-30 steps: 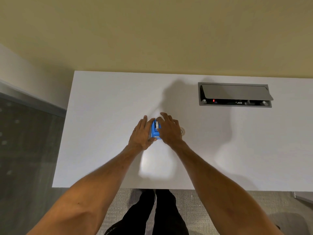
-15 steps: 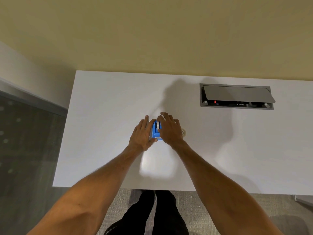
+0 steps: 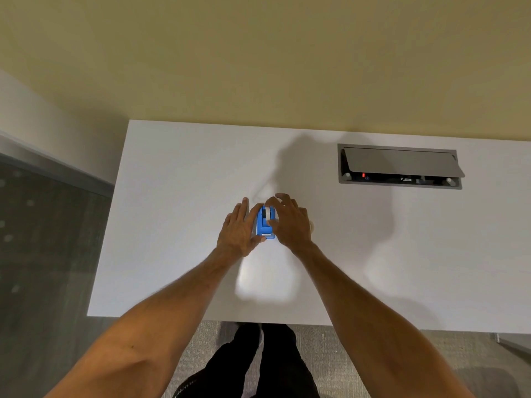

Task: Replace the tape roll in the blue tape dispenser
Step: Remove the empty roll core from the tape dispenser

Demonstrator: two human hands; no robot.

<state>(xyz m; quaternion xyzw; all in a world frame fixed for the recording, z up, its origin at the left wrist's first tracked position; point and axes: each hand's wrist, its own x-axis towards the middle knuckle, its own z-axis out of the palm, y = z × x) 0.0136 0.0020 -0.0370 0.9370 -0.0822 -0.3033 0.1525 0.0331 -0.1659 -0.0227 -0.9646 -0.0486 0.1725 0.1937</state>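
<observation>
The blue tape dispenser [image 3: 263,224] stands on the white table [image 3: 172,196], between my two hands. My left hand [image 3: 238,229] lies flat against its left side, thumb touching the near end. My right hand [image 3: 288,222] covers its right side, with thumb and forefinger pinched on the white tape roll [image 3: 269,212] seated in the top of the dispenser. A second pale roll [image 3: 312,225] peeks out on the table just right of my right hand, mostly hidden.
A grey cable box [image 3: 399,166] with its lid propped open is set into the table at the back right. The table's near edge [image 3: 201,318] runs just in front of my legs. A yellow wall stands behind.
Both hands have stayed on the dispenser. My right fingers have shifted slightly on the white roll, and more of the dispenser's blue top shows between the hands.
</observation>
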